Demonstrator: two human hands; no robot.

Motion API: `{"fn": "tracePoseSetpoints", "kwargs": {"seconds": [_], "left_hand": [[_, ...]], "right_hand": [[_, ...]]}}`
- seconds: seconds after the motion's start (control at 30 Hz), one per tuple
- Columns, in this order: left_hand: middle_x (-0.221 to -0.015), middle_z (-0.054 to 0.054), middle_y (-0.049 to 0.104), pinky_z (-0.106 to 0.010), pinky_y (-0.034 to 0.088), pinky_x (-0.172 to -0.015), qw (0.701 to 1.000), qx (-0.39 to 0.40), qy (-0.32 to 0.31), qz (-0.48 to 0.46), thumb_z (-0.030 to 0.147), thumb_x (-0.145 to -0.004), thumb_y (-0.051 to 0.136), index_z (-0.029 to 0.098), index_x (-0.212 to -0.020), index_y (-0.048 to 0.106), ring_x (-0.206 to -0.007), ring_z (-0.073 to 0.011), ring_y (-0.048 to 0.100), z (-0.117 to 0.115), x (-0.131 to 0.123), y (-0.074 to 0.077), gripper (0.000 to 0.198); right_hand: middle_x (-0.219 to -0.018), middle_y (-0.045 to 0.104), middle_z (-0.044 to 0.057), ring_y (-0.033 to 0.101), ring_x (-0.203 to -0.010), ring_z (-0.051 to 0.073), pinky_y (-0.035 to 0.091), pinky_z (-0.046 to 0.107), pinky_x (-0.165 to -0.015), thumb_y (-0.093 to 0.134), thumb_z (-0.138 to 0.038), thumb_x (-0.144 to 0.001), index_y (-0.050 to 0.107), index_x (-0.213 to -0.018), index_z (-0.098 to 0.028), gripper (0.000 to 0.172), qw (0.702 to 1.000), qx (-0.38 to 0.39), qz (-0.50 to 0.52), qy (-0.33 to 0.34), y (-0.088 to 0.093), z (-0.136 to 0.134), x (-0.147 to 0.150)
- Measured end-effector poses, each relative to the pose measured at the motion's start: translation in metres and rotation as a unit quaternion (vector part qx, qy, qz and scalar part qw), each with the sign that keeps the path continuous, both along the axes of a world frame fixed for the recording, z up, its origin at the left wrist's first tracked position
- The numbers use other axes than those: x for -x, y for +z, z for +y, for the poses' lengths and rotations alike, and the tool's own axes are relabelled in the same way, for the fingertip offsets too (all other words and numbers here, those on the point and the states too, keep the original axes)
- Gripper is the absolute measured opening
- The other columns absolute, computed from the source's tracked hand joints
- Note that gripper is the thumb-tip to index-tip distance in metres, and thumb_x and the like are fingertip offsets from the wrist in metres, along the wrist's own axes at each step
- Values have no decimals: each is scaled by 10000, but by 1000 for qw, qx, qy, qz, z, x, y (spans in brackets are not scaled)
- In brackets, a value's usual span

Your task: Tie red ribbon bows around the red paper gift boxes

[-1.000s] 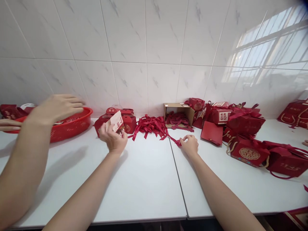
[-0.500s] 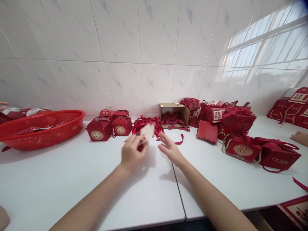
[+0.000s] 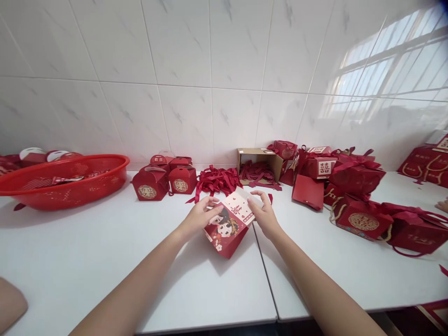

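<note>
Step in hand, as judged: shaping a small red gift box (image 3: 227,229), printed with a cartoon couple, held tilted just above the white desk (image 3: 105,261) near its centre seam. The left hand (image 3: 200,217) pinches the box's left upper edge, fingers curled. The right hand (image 3: 264,215) grips the pale top flap on the right, fingers partly closed. The flaps stand open; closing them would call for a steady hold on both sides. Red ribbons (image 3: 217,179) lie just beyond.
</note>
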State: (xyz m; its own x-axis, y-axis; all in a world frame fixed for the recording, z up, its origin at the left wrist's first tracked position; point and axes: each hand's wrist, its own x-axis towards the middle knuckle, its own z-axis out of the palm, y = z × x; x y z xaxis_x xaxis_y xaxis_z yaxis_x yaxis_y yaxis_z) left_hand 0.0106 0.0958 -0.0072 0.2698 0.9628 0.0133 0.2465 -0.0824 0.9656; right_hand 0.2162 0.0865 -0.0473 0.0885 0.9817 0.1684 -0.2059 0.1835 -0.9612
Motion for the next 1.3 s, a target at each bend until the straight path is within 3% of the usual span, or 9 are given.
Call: {"fn": "tracePoseSetpoints", "kwargs": {"seconds": [0.07,0.13,0.3,0.37,0.53,0.7,0.9,1.1,1.3], "left_hand": [[-974,-64,650,-297,497,-686,994,90,-52,-21,465,-721,669,193,-1037,542,-852,-213,646,2,7,7,437],[-946,-42,657,-273,477,-691,991,103,-62,-50,437,-731,668,197,-1032,546,-840,-188,643,3,10,8,404],[-828,-12,668,-288,477,-654,978,112,-134,-117,310,-739,657,230,-1161,472,-735,-188,652,-1,-6,-16,467],[-751,17,661,-269,462,-598,974,97,-134,-156,281,-750,632,259,-1158,441,-636,-166,635,-3,-15,-29,451],[-672,20,644,-224,431,-560,979,63,-121,-151,296,-716,662,188,-839,536,-570,-124,592,7,-25,-48,206],[-616,10,639,-221,408,-546,983,61,-127,-115,279,-604,764,152,-735,600,-539,-119,568,46,-30,-52,245],[-607,-27,644,-265,442,-592,984,81,-111,-114,420,-660,696,149,-617,644,-586,-162,596,101,-42,-57,279],[-701,-9,660,-250,448,-612,980,101,-123,-117,325,-622,746,160,-792,622,-631,-146,604,106,-43,-60,268],[-710,-3,631,-238,426,-605,984,91,-125,-87,321,-691,696,158,-817,595,-642,-135,582,97,-46,-58,229]], "right_hand": [[-670,667,-24,615,-552,156,456,252,-505,686,-500,-712,452,-951,-254,415,999,16,-11,26,2,-3,1],[-677,675,-9,622,-571,160,456,255,-521,722,-489,-681,494,-880,-233,397,997,22,-21,69,3,-6,2],[-643,657,-16,603,-553,143,431,245,-521,764,-499,-626,604,-801,-210,374,985,32,-22,167,-1,-7,4],[-595,629,-16,569,-509,123,404,235,-495,721,-567,-638,641,-739,-187,401,987,34,-20,155,-4,-4,3],[-530,620,34,556,-470,148,392,264,-476,604,-640,-689,662,-637,-140,506,991,78,-35,102,-16,7,1],[-635,636,1,560,-528,139,426,267,-521,711,-451,-618,625,-825,-183,349,998,30,-51,35,-31,29,-3],[-799,649,19,563,-580,129,456,269,-541,670,-364,-650,616,-862,-205,271,985,-65,-157,-25,-42,57,-7],[-882,629,66,562,-846,213,438,356,-793,532,-253,-754,601,-769,-201,87,909,-145,-312,-234,-40,107,-39],[-1002,618,137,490,-964,288,314,461,-868,410,-111,-784,632,-879,-165,248,794,-105,-425,-421,-44,166,-97]]}}
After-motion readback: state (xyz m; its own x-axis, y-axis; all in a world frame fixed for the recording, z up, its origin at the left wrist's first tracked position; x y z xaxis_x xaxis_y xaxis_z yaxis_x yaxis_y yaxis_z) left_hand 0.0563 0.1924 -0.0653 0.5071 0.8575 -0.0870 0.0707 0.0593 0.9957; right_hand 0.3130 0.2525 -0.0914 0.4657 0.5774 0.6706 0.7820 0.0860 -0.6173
